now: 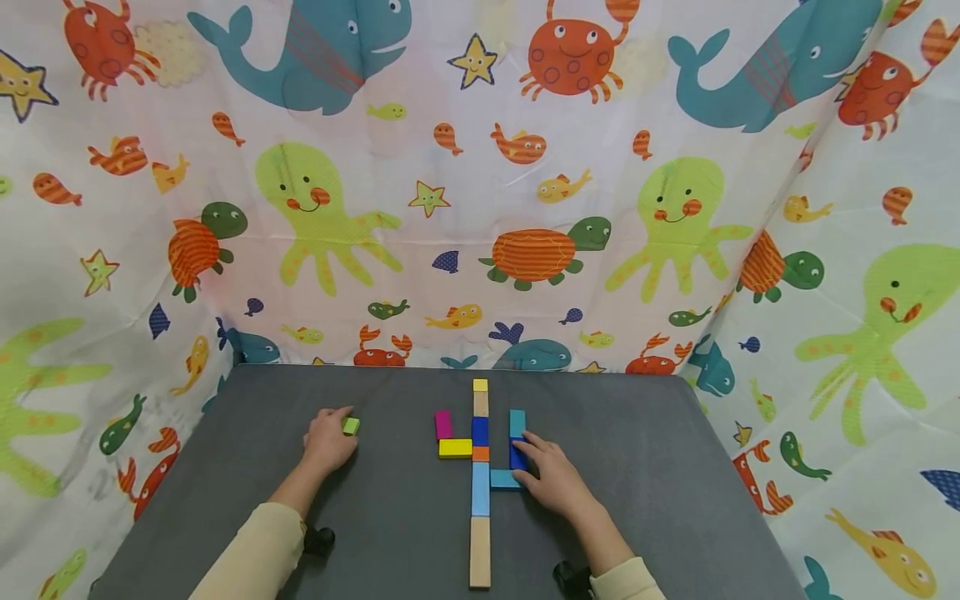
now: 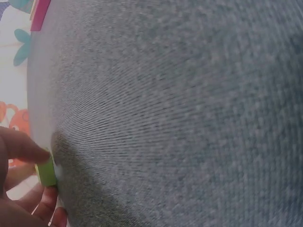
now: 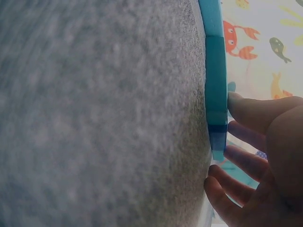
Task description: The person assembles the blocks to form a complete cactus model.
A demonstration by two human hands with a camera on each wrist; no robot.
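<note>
On the left of the grey table, my left hand (image 1: 327, 442) pinches a small green block (image 1: 351, 427) between thumb and fingers; the left wrist view shows the green block (image 2: 46, 172) close to the cloth. My right hand (image 1: 558, 479) is spread loosely at the right side of a flat block figure, fingertips on a dark blue block (image 1: 517, 456) and thumb at the end of a teal block (image 1: 505, 479) lying crosswise. Beyond the dark blue one lies another teal block (image 1: 517, 421). Seen from the right wrist, the fingers rest along the tops of these blocks, not curled round them.
A column of blocks runs down the middle: yellow (image 1: 480, 385), tan, blue, orange (image 1: 480, 454), light blue (image 1: 480, 489) and a long tan block (image 1: 480, 552). Left of it lie a yellow block (image 1: 455, 449) and a magenta block (image 1: 443, 424). A sea-animal curtain (image 1: 465, 317) surrounds the table.
</note>
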